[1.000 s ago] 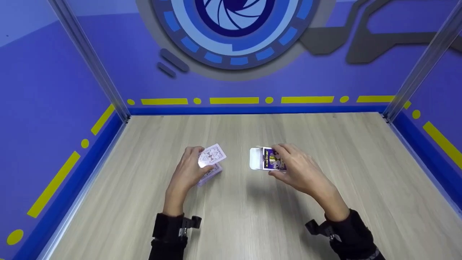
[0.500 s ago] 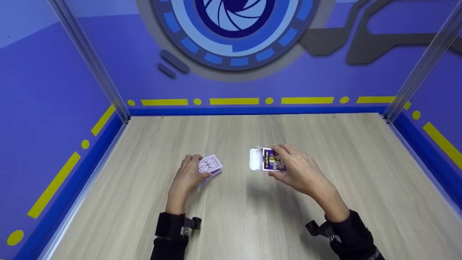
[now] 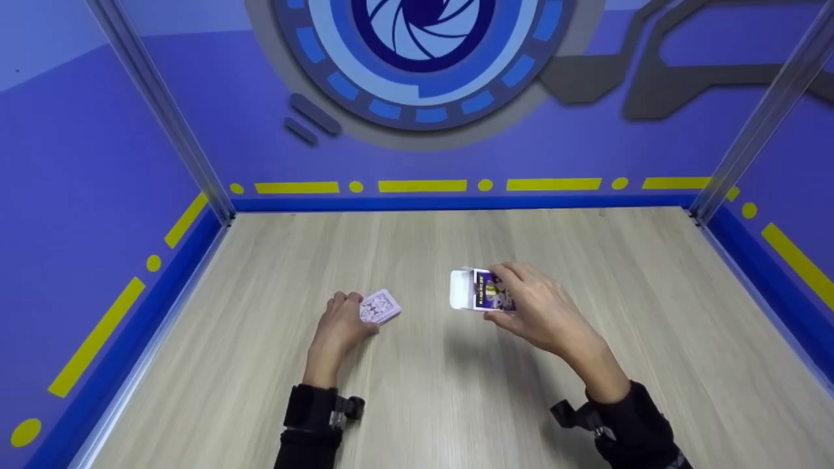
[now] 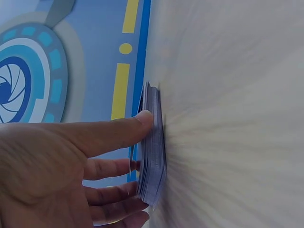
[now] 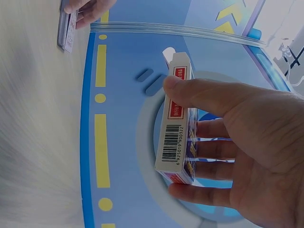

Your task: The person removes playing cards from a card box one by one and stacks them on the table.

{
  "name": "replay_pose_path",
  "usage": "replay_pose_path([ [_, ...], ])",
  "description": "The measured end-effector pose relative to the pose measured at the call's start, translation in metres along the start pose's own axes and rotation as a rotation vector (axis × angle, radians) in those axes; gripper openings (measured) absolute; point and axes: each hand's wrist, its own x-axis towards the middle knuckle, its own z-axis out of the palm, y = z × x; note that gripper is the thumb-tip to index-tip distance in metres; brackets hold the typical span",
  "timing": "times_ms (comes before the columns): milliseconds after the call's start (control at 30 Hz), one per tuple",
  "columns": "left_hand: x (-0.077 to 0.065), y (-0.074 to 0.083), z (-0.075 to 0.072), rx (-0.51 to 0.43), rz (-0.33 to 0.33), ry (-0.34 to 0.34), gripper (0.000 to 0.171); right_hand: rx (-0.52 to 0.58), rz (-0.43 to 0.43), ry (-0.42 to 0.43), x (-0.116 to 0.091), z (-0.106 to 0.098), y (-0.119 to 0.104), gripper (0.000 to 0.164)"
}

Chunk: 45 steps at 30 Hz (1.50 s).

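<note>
Holding cards (image 3: 380,307) and box (image 3: 490,291) mid-frame.
Pinching cards left of centre with half-curled left hand (image 3: 337,326); gripping box right of centre with half-curled right hand (image 3: 544,309).

The head view is bright, with soft shadows on the table (image 3: 417,391); wrist views look dimmer.

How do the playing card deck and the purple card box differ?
The playing card deck has a pale, patterned back; the purple card box has a dark printed face. The deck seems to rest on the table; the box is raised, white flap open. Both are held, by the left hand and right hand respectively.
</note>
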Motion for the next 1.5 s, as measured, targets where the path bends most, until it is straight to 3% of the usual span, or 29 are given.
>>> replay_pose_path([
  [333,0.002,0.000,0.003,0.039,0.013,-0.006,0.066,0.001,0.002,0.002,0.000,0.000,0.000,0.072],
  [500,0.000,0.000,0.000,0.074,0.008,-0.003,0.083,0.006,0.003,-0.004,0.000,0.000,0.001,0.072],
  [600,-0.003,0.006,-0.005,0.075,0.012,0.085,0.083,0.006,-0.003,-0.003,0.000,0.000,0.000,0.071],
  [700,-0.009,0.021,-0.014,0.017,0.061,0.255,0.064,0.004,-0.013,0.001,0.001,0.000,0.000,0.071],
  [800,-0.021,0.046,-0.022,-0.087,0.176,0.406,0.039,-0.002,-0.022,0.007,0.001,-0.001,0.000,0.071],
  [933,-0.041,0.080,-0.025,-0.193,0.366,0.495,0.016,-0.009,-0.031,0.014,0.000,-0.001,-0.002,0.072],
  [1000,-0.050,0.095,-0.022,-0.247,0.447,0.489,0.010,-0.012,-0.035,0.016,0.000,0.000,-0.003,0.072],
  [1100,-0.060,0.113,-0.014,-0.356,0.533,0.422,0.005,-0.011,-0.040,0.023,0.000,0.000,-0.005,0.072],
  [1233,-0.062,0.126,0.001,-0.494,0.593,0.318,0.011,-0.008,-0.055,0.028,-0.001,0.001,-0.010,0.072],
  [1367,-0.058,0.126,0.013,-0.548,0.584,0.258,0.017,0.004,-0.085,0.030,-0.001,0.002,-0.015,0.071],
  [1500,-0.054,0.122,0.019,-0.566,0.517,0.204,0.023,0.013,-0.115,0.032,-0.001,0.004,-0.018,0.070],
])
